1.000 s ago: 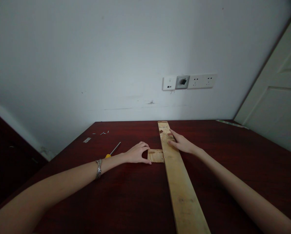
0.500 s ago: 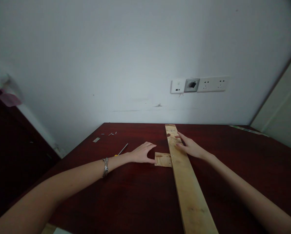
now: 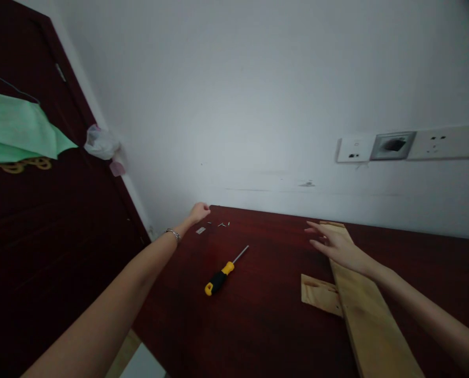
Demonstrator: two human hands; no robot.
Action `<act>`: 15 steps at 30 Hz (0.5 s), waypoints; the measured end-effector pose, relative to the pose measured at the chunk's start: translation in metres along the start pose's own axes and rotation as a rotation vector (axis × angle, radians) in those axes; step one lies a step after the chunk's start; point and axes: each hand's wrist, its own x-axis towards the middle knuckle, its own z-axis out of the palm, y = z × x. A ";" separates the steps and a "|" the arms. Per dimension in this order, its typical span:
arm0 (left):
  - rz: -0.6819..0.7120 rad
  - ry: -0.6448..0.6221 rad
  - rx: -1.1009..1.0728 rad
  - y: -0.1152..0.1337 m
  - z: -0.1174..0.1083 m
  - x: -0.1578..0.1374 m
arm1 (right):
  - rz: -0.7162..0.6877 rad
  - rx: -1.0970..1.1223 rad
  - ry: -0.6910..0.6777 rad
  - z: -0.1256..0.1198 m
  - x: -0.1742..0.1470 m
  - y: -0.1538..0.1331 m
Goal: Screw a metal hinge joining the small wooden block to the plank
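At the back left corner of the table, my left hand (image 3: pixel 200 211) has its fingers curled together; anything between them is too small or hidden to make out. Several small screws (image 3: pixel 222 225) and a small flat metal piece (image 3: pixel 200 230) lie close to it. My right hand (image 3: pixel 337 245) hovers over or rests lightly against the far part of a long wooden board (image 3: pixel 370 304), fingers stretched out and apart. A short wooden piece (image 3: pixel 321 294) meets the board's left side. Between my hands lies a screwdriver (image 3: pixel 221 275) with a yellow and black handle.
The dark red table (image 3: pixel 258 325) meets a white wall (image 3: pixel 258 105) with sockets (image 3: pixel 394 146) at the right. A dark door (image 3: pixel 73 220) stands to the left, hung with green cloth (image 3: pixel 18 126) and a white plastic bag (image 3: pixel 100 143).
My view has turned left. My left hand has left the short wooden piece for the table's back left corner and its fingers have closed. My right hand stays by the board.
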 end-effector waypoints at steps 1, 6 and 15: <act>-0.059 -0.023 0.008 -0.016 -0.003 -0.002 | -0.002 0.024 -0.022 0.005 0.003 -0.002; -0.259 -0.145 0.022 -0.062 0.003 -0.025 | -0.022 0.101 -0.127 0.026 0.016 -0.020; -0.356 -0.333 -0.038 -0.083 0.021 -0.028 | -0.052 0.245 -0.194 0.113 0.098 -0.075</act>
